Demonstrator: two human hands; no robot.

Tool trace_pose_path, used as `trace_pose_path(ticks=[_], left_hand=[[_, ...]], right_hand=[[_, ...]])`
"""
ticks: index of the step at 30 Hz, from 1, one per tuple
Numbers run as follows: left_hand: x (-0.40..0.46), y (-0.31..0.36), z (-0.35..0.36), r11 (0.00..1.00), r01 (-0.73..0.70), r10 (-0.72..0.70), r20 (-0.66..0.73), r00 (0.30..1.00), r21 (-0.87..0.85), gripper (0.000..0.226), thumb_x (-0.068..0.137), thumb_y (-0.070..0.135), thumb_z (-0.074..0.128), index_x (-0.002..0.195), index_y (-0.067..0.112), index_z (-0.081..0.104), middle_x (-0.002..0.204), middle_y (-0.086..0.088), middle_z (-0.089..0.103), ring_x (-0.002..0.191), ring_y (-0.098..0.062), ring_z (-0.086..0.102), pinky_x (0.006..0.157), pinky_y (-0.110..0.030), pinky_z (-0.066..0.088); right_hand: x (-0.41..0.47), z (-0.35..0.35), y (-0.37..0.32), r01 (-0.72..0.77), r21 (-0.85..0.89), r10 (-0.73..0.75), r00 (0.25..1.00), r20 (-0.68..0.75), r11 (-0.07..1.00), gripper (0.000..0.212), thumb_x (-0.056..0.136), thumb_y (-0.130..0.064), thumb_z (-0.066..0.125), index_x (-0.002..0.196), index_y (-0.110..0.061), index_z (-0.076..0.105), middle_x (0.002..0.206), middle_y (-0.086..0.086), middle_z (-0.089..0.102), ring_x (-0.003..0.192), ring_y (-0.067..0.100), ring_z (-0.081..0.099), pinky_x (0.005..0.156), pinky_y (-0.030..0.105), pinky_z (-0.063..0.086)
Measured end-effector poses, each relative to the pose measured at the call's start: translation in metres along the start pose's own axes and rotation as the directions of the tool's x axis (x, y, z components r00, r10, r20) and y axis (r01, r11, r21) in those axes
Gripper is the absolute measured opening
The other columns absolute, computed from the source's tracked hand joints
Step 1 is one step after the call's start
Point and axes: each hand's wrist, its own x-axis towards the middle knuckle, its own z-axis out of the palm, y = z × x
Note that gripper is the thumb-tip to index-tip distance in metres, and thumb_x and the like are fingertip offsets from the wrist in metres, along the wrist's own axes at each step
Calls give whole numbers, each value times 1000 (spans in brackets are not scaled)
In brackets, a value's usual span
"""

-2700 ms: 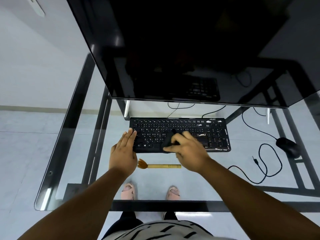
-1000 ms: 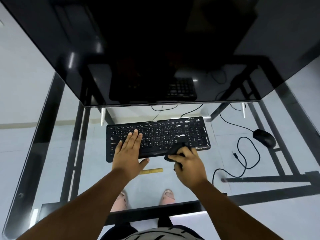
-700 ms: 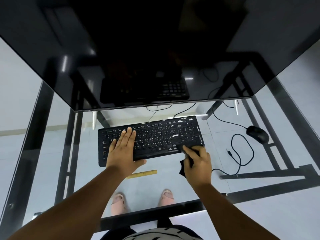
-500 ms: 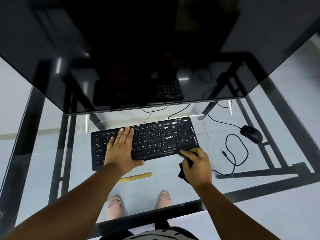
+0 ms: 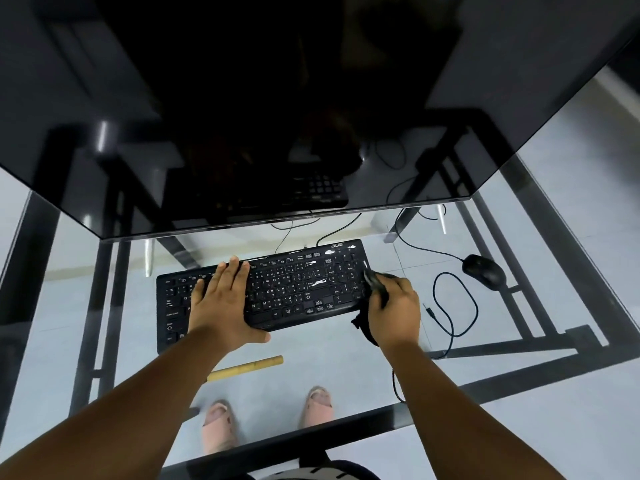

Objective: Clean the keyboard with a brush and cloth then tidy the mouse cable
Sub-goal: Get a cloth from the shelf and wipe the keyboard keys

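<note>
A black keyboard [image 5: 294,282] lies on the glass desk [image 5: 346,358] under the monitor. My left hand [image 5: 223,306] presses flat on its left half, fingers straight, thumb at the front edge. My right hand [image 5: 393,306] grips a dark cloth [image 5: 363,322] against the keyboard's right end; part of the cloth hangs below the palm. A brush with a tan wooden handle [image 5: 247,367] lies on the glass in front of the keyboard, its bristles hidden behind my left forearm. The black mouse [image 5: 485,271] sits at the right, its cable [image 5: 457,306] looping loosely on the glass.
A large dark monitor [image 5: 277,116] overhangs the back of the desk. The desk's black metal frame [image 5: 519,344] shows through the glass, as do my feet on the floor. Other cables run behind the keyboard.
My right hand with the cloth has moved from the keyboard's front edge round to its right end. My left hand has stayed pressed on the left half of the keys.
</note>
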Motion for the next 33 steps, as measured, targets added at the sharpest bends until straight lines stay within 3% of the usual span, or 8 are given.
trace_pose_path(ticks=[5,11,16,22,29,33], left_hand=[[0,0,0,1000,-1,1,-16,1000,-6,139,51,76,72,154,25,-7,162,7,-13,149,-15,-10,121,-46,1],[-1,-1,1,1000,-3,3,-24,1000,-17,139,51,76,71,154,26,-7,162,7,-12,149,-15,-11,120,-46,1],[0,-2,3,1000,-4,3,-34,999,-28,140,49,77,71,154,26,-8,161,8,-13,148,-14,-11,120,-46,0],[0,-3,5,999,3,-5,-44,999,-39,142,49,78,70,153,23,-11,161,8,-13,148,-12,-12,120,-45,0],[0,-5,5,998,4,-6,-37,999,-56,143,51,78,70,153,23,-15,161,9,-16,148,-11,-14,120,-44,-3],[1,-5,6,999,3,-6,-40,999,-53,142,52,79,68,152,24,-15,161,9,-17,147,-10,-14,120,-44,-3]], right_hand=[[15,4,-10,212,-94,-201,973,112,973,32,87,-9,59,116,-16,70,111,1,62,97,27,49,86,28,44],[33,9,-13,80,-100,-73,994,75,992,33,89,-10,54,118,-15,68,113,5,63,99,31,53,89,32,42],[38,8,-20,284,-119,-266,952,151,951,32,89,-9,56,118,-14,69,111,2,62,97,28,50,83,27,43],[54,12,-31,114,-132,-100,989,109,985,34,91,-9,52,121,-12,67,115,8,62,99,33,49,87,35,45],[49,17,-46,377,-96,-345,906,245,921,31,91,-10,52,118,-16,68,112,-1,61,100,24,47,82,30,50],[55,14,-38,201,-142,-180,973,143,969,31,91,-9,52,116,-15,69,112,3,62,99,29,49,79,36,51]])
